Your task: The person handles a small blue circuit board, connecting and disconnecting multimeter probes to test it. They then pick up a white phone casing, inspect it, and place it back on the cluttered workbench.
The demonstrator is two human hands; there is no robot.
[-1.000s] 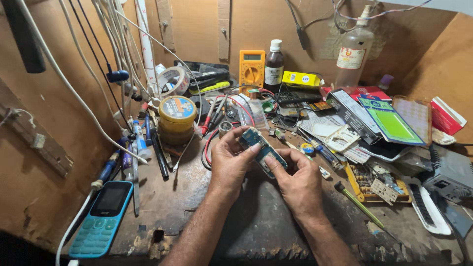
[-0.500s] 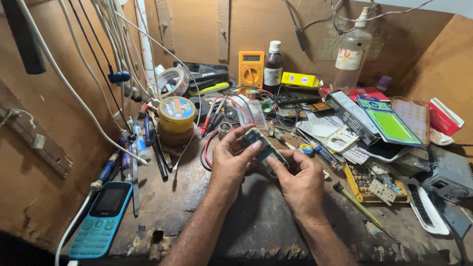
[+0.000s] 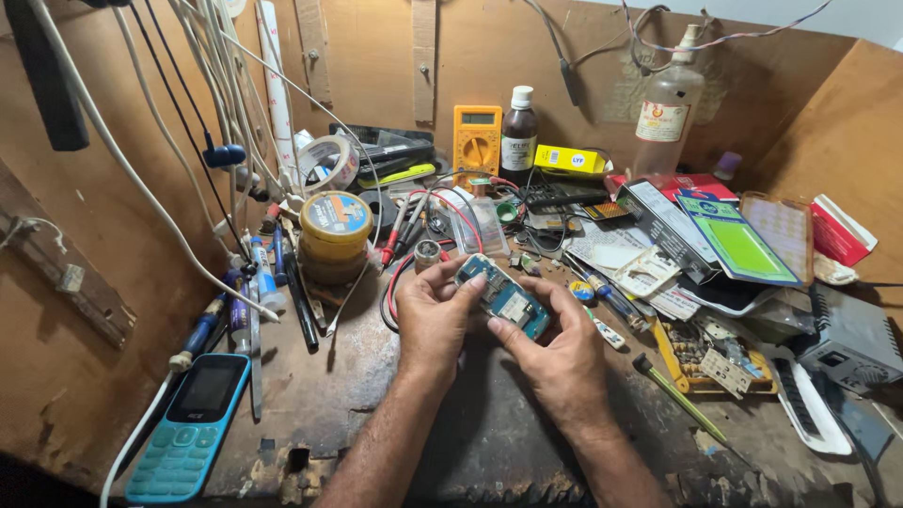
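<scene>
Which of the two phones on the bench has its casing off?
The opened phone held between left hand and right hand, circuitry exposed. The turquoise keypad phone lies intact at lower left.

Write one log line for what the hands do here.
left hand holds opened phone | right hand grips its lower end | above workbench

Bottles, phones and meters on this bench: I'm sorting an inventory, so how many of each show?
Bottles: 2, a dark bottle and a clear bottle
Keypad phones: 1, the blue phone
Opened phone bodies: 1, the teal handset, held by left hand and right hand
Multimeters: 1, the orange meter
Total: 5
</scene>
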